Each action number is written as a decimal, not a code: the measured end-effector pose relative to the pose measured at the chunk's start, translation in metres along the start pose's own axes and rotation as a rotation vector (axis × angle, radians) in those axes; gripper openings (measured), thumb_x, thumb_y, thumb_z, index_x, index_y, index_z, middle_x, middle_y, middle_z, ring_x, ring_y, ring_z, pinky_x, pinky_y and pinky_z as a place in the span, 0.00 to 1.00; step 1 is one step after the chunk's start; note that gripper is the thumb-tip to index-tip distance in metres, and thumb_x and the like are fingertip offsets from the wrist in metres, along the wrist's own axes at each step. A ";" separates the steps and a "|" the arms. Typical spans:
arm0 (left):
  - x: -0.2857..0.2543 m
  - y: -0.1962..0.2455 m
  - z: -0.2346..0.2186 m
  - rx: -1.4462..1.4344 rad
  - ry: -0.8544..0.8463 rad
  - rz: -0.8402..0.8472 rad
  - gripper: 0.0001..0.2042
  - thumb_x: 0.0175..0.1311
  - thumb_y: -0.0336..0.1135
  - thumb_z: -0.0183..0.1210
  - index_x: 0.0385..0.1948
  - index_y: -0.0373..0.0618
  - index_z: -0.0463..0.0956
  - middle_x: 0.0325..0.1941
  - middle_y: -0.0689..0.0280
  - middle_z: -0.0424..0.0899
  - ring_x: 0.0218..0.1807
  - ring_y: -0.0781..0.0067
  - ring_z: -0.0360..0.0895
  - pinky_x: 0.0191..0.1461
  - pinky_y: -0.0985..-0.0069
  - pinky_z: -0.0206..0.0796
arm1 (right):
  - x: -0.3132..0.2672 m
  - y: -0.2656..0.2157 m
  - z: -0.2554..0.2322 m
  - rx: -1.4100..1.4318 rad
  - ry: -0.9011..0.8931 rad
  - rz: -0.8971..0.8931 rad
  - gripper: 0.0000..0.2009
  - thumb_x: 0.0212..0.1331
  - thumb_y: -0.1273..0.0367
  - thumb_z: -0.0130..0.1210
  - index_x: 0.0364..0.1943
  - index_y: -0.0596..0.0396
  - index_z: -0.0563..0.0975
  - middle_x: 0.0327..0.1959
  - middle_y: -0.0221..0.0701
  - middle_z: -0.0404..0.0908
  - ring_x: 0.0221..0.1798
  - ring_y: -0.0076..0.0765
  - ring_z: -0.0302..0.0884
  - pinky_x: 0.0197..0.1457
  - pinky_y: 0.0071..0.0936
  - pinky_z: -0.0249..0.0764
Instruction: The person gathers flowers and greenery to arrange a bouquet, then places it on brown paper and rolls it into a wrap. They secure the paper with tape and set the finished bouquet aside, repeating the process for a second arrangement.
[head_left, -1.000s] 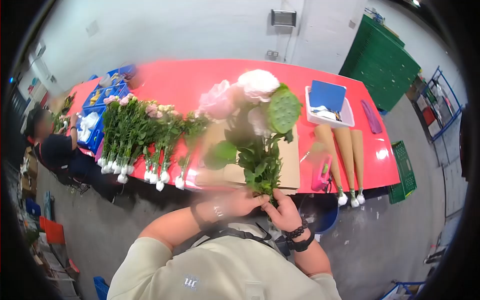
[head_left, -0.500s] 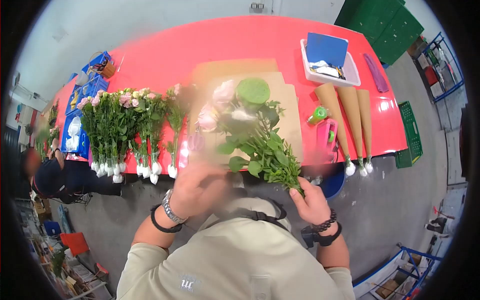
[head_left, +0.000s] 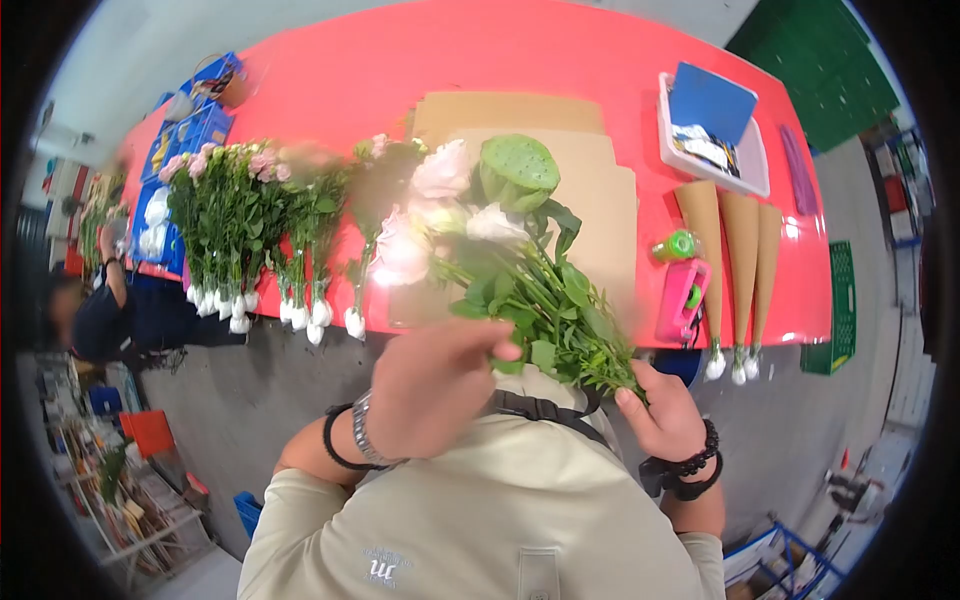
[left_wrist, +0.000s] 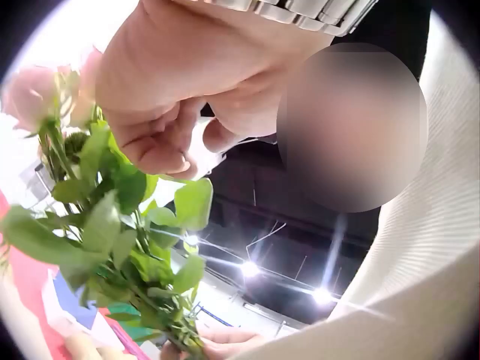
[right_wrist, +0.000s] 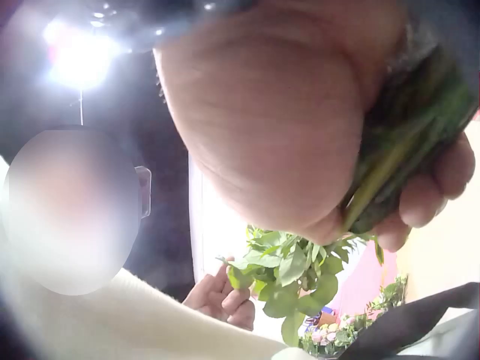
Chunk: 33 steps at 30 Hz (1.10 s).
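Right now, the right hand point(head_left: 665, 410) grips the bouquet point(head_left: 565, 310) by its stems; the left hand point(head_left: 435, 385) has curled fingers near its leaves, whether pinching any I cannot tell. The blooms hang over brown paper point(head_left: 600, 205), left of 3 paper cones point(head_left: 738, 240).

- Blue crates point(head_left: 199, 128), left end of red table point(head_left: 350, 65).
- Person in dark clothes point(head_left: 150, 322), beside them.
- White basket point(head_left: 712, 171) holding blue board point(head_left: 712, 103).
- Purple item point(head_left: 798, 172), near table's right edge.
- Green crate point(head_left: 842, 300), beyond that edge.
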<state>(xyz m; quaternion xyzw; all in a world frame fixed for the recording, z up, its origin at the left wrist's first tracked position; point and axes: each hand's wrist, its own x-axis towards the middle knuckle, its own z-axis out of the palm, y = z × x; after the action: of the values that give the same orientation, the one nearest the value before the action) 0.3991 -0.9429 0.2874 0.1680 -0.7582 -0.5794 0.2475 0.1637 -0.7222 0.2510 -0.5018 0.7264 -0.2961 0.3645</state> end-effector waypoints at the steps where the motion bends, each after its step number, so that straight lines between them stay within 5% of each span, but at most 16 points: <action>1: 0.005 0.004 0.012 -0.072 0.019 -0.148 0.23 0.68 0.20 0.49 0.67 0.29 0.68 0.44 0.56 0.85 0.30 0.80 0.75 0.38 0.80 0.71 | 0.007 0.005 -0.002 -0.035 0.039 -0.041 0.18 0.72 0.65 0.57 0.57 0.65 0.75 0.34 0.49 0.83 0.37 0.62 0.83 0.39 0.47 0.77; 4: 0.029 -0.001 0.039 -0.486 0.127 -0.418 0.26 0.74 0.23 0.48 0.74 0.33 0.57 0.43 0.56 0.83 0.27 0.82 0.71 0.35 0.81 0.67 | 0.022 0.018 -0.009 -0.195 0.142 -0.136 0.18 0.70 0.66 0.59 0.56 0.65 0.76 0.36 0.51 0.84 0.37 0.63 0.83 0.39 0.50 0.78; 11: 0.049 -0.027 0.083 -0.890 0.379 -0.500 0.23 0.79 0.33 0.53 0.70 0.40 0.61 0.40 0.61 0.80 0.27 0.81 0.68 0.30 0.80 0.60 | 0.040 0.055 -0.041 -0.339 0.125 -0.248 0.18 0.69 0.65 0.60 0.56 0.63 0.77 0.37 0.50 0.85 0.37 0.61 0.84 0.37 0.50 0.78; 16: 0.046 -0.023 0.112 -0.557 0.425 -0.350 0.15 0.79 0.31 0.54 0.62 0.40 0.69 0.38 0.65 0.77 0.29 0.82 0.68 0.31 0.81 0.61 | 0.046 0.077 -0.062 -0.269 0.050 -0.266 0.18 0.69 0.65 0.60 0.56 0.64 0.77 0.38 0.51 0.85 0.39 0.63 0.84 0.40 0.50 0.78; 19: 0.049 -0.009 0.120 -0.352 0.469 -0.349 0.14 0.75 0.24 0.58 0.59 0.39 0.72 0.40 0.65 0.80 0.34 0.82 0.73 0.38 0.79 0.67 | 0.049 0.079 -0.069 -0.200 0.000 -0.262 0.18 0.69 0.66 0.60 0.56 0.64 0.76 0.40 0.52 0.85 0.41 0.64 0.84 0.42 0.50 0.79; 22: 0.054 -0.022 0.129 -0.339 0.589 -0.099 0.14 0.70 0.19 0.61 0.55 0.39 0.76 0.43 0.66 0.82 0.40 0.80 0.77 0.46 0.78 0.71 | 0.051 0.077 -0.073 -0.178 -0.032 -0.256 0.19 0.70 0.65 0.59 0.57 0.65 0.76 0.40 0.54 0.85 0.42 0.65 0.84 0.43 0.49 0.79; 25: 0.055 -0.016 0.124 -0.224 0.567 -0.072 0.13 0.68 0.18 0.61 0.52 0.39 0.78 0.45 0.67 0.83 0.44 0.80 0.79 0.51 0.78 0.71 | 0.055 0.076 -0.072 -0.168 -0.034 -0.260 0.19 0.70 0.65 0.59 0.57 0.66 0.76 0.40 0.54 0.84 0.42 0.65 0.84 0.43 0.49 0.79; 33: 0.060 -0.015 0.111 -0.347 0.518 -0.098 0.19 0.67 0.21 0.62 0.59 0.38 0.76 0.39 0.69 0.81 0.36 0.82 0.74 0.43 0.78 0.68 | 0.063 0.068 -0.060 -0.190 -0.055 -0.224 0.20 0.71 0.63 0.59 0.56 0.68 0.76 0.38 0.55 0.84 0.42 0.66 0.83 0.44 0.50 0.79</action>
<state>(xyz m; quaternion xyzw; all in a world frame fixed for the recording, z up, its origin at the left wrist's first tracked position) 0.2865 -0.8910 0.2612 0.3018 -0.5507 -0.6492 0.4291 0.0647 -0.7558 0.2160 -0.6198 0.6804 -0.2511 0.2996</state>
